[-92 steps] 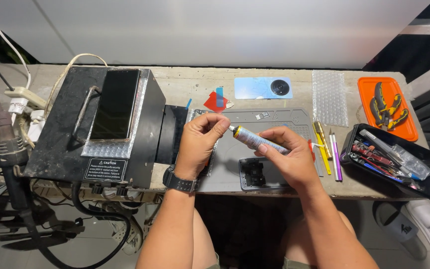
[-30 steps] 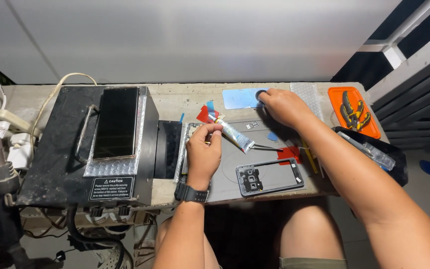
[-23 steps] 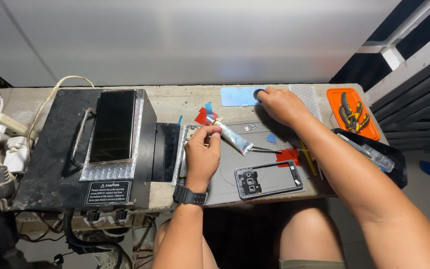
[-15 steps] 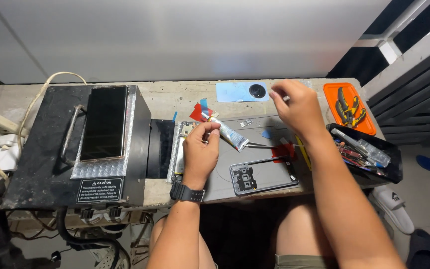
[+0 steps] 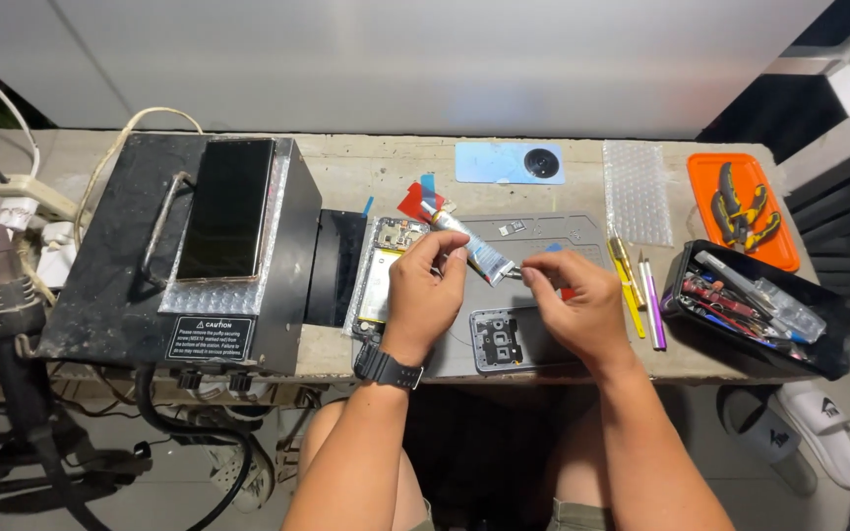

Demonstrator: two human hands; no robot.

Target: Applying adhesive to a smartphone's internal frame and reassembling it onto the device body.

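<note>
My left hand (image 5: pixel 423 287) holds a small silver-and-blue glue tube (image 5: pixel 471 248) tilted over the grey work mat (image 5: pixel 553 231). My right hand (image 5: pixel 575 307) pinches the tube's lower tip with thumb and forefinger. An opened phone body (image 5: pixel 384 267) with its insides showing lies on the mat, just left of my left hand. A small dark phone part (image 5: pixel 497 341) lies at the mat's near edge, below both hands. A red plastic pick (image 5: pixel 415 202) lies beyond the tube.
A black heating machine (image 5: pixel 120 265) with a dark phone (image 5: pixel 228 206) on top fills the left. A blue back cover (image 5: pixel 492 163), bubble wrap (image 5: pixel 637 192), an orange tray (image 5: pixel 705 175) of pliers, a black tool tray (image 5: pixel 828 339) and thin tools (image 5: pixel 634 285) lie behind and right.
My right hand had reached out to the blue back cover at the bench's far edge. It has come back and now pinches the tube's tip. My left hand kept hold of the tube.
</note>
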